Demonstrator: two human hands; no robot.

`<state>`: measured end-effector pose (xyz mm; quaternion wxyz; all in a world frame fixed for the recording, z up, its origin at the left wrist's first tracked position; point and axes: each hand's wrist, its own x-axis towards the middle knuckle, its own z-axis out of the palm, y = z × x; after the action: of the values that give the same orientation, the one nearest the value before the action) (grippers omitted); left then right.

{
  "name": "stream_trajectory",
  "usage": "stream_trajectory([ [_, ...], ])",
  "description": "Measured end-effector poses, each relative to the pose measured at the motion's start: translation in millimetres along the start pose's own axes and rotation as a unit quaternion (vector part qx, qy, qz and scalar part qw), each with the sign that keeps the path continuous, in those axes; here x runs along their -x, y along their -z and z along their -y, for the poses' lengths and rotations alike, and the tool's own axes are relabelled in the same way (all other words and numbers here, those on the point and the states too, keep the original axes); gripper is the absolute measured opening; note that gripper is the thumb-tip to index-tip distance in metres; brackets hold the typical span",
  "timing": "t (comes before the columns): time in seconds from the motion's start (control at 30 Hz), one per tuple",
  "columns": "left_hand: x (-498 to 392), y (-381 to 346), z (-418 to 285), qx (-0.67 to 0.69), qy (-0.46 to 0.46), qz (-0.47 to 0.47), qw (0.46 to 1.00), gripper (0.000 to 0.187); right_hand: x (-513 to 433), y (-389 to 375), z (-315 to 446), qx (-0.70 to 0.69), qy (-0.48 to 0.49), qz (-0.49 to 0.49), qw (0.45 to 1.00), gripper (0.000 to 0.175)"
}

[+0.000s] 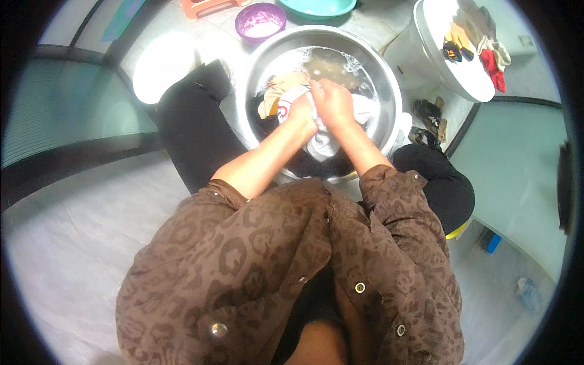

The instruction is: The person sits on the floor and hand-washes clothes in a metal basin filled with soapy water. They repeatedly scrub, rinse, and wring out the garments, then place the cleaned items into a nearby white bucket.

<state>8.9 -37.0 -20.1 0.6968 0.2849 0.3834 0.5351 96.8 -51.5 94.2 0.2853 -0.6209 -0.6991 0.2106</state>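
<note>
A large round metal basin [393,98] stands on the floor between my knees, with sudsy water [335,66] at its far side. Inside it, my left hand [303,109] and my right hand [332,99] are side by side, both closed on a white cloth [323,143] with a red mark. The cloth hangs down between and below them. Beige cloth [283,89] lies just left of my left hand. Dark fabric [310,166] fills the near part of the basin, and another white cloth [363,108] lies right of my right hand. My fingertips are partly hidden by the hands.
Beyond the basin are a purple bowl [238,27], a teal basin [319,17] and an orange plastic stool [191,9]. A white bin [410,59] at the right has clothes [490,68] on its top. Shoes [426,114] lie beside it. A blue brush-like object [493,243] lies farther right.
</note>
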Motion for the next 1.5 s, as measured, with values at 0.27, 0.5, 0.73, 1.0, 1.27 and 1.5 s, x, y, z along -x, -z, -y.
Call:
stream_trajectory([
  [0.27,3,-15,-22,0.018,-0.109,0.011,0.994,0.022,-13,10,5,0.031,0.012,-0.037,0.999,0.030],
  [0.5,-3,-34,-48,0.125,0.062,-0.102,0.985,0.022,-16,0,7,0.017,0.096,0.040,0.994,0.024],
  [0.73,2,-51,-101,0.149,0.180,-0.208,0.950,0.014,-16,30,0,-0.113,-0.040,-0.041,0.992,0.044],
  [1.0,5,-55,-88,0.135,0.158,-0.250,0.946,0.018,-5,13,-4,0.026,0.012,-0.003,1.000,0.026],
  [1.27,20,-55,-107,0.037,0.167,-0.258,0.951,0.020,-7,13,10,0.022,0.032,0.092,0.995,0.026],
  [1.5,1,-61,-109,0.144,0.214,-0.100,0.961,0.019,-47,52,-78,-0.155,-0.225,-0.118,0.955,0.035],
])
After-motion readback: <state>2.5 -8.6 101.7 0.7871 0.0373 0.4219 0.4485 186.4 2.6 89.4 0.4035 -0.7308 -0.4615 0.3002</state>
